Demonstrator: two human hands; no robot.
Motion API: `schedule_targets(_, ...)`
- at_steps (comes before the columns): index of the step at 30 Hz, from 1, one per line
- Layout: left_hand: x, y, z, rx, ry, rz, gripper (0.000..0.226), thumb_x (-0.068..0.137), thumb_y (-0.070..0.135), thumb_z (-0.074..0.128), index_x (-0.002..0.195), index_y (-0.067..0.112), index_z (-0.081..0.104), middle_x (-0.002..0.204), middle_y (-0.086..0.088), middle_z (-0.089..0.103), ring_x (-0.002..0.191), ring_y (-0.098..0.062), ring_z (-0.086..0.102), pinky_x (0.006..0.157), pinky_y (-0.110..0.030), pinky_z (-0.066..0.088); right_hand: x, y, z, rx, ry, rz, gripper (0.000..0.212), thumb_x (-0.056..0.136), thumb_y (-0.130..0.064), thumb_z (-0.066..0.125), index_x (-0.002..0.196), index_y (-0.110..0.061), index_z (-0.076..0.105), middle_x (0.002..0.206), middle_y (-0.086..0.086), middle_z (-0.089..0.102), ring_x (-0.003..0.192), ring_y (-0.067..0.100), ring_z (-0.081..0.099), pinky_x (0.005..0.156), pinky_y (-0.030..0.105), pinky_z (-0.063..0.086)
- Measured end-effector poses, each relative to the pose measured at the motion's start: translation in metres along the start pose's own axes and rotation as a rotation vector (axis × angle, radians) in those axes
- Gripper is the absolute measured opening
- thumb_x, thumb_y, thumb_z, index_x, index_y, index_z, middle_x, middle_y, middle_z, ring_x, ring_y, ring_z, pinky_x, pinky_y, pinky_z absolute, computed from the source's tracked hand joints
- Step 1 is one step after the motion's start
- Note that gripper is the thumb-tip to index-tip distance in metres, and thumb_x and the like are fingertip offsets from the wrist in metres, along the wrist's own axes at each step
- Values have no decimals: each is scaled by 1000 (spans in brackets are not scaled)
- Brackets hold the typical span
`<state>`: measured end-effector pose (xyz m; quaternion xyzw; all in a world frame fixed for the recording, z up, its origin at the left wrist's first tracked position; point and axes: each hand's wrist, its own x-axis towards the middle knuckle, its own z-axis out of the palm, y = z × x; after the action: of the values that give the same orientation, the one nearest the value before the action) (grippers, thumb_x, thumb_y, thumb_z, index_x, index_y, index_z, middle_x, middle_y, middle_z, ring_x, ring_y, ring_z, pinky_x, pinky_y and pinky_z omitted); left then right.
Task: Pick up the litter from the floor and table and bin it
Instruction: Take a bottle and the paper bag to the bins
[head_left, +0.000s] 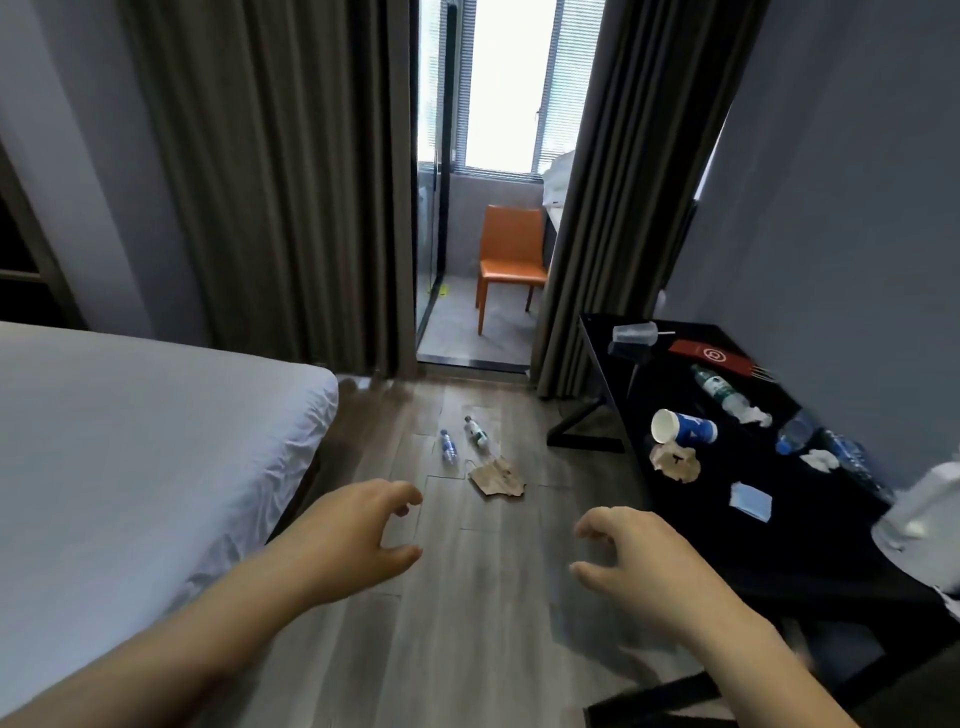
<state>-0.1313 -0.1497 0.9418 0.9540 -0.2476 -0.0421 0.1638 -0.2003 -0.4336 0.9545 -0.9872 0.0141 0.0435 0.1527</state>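
Bedroom with a wood floor, bed at left. The left hand hovers empty, fingers half curled, likely readied to grab. Beyond it on the floor lie a blue-label bottle, a green-label bottle and a crumpled paper bag. The right hand hovers likewise, holding nothing. More litter, including 1 paper cup, lies on the desk.

Floor: wood-grain planks, grey, matt with a faint sheen. On it at my 12 o'clock: paper bag, brown, creased, rough. Blue-label bottle and second bottle are clear glossy plastic. Table at my 2 o'clock has a smooth, glossy black top. Paper cup on it is smooth. Bed sheet at my 9 o'clock: white cloth, wrinkled, matt. Curtains: matt cloth.
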Motion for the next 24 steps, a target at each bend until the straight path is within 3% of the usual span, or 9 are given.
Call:
schedule_targets(10, 142, -85, -9, -33, -97, 66, 53, 83, 52, 62, 132, 37, 46, 122, 19, 56, 102, 4, 53, 90, -16, 46, 141, -14, 14, 79, -58, 131, 44, 84, -46, 63, 124, -30, 56, 121, -12, 57, 110, 5, 53, 91, 24, 46)
schedule_targets(19, 295, -133, 5, -44, -121, 11, 53, 81, 50, 66, 129, 35, 49, 120, 17, 57, 99, 1, 55, 89, -21, 50, 295, 35, 18, 112, -70, 163, 39, 80, -44, 67, 115, -30, 60, 107, -11, 59, 98, 5, 54, 84, 23, 46)
schedule_targets(24, 381, -146, 0, -26, -103, -14, 52, 80, 51, 65, 127, 36, 50, 118, 17, 58, 99, 2, 54, 86, -19, 49, 385, 65, 6, 129, -67, 168, 38, 81, -45, 67, 115, -31, 61, 109, -12, 60, 101, 5, 55, 85, 24, 47)
